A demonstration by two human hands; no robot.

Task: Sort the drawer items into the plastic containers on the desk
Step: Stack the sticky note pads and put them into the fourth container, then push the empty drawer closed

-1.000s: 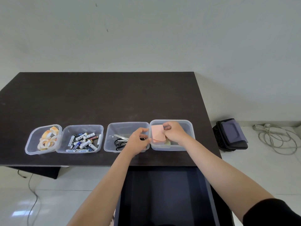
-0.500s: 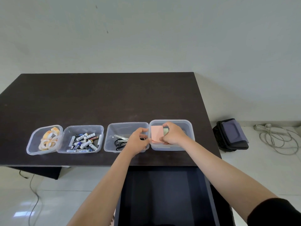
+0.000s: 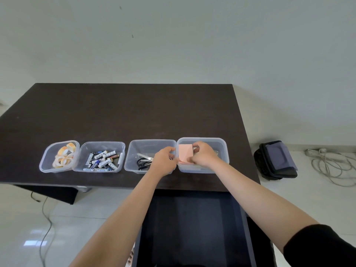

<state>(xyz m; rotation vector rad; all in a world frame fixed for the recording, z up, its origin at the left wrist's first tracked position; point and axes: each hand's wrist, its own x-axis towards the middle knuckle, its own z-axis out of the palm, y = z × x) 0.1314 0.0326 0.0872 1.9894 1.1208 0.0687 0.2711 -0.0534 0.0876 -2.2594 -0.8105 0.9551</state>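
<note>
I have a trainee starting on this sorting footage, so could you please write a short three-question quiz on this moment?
1. True or false: the scissors lie in the same container as the batteries.
2. Multiple choice: what does the far-left container hold? A) tape rolls B) pens C) coins
3. Short answer: which container are both hands at, and what does the right hand hold there?

Key
1. False: the scissors are in the third container from the left, the batteries in the second.
2. A: tape rolls.
3. The far-right container; the right hand holds the pink note pad, with the left hand at its near-left corner.
</note>
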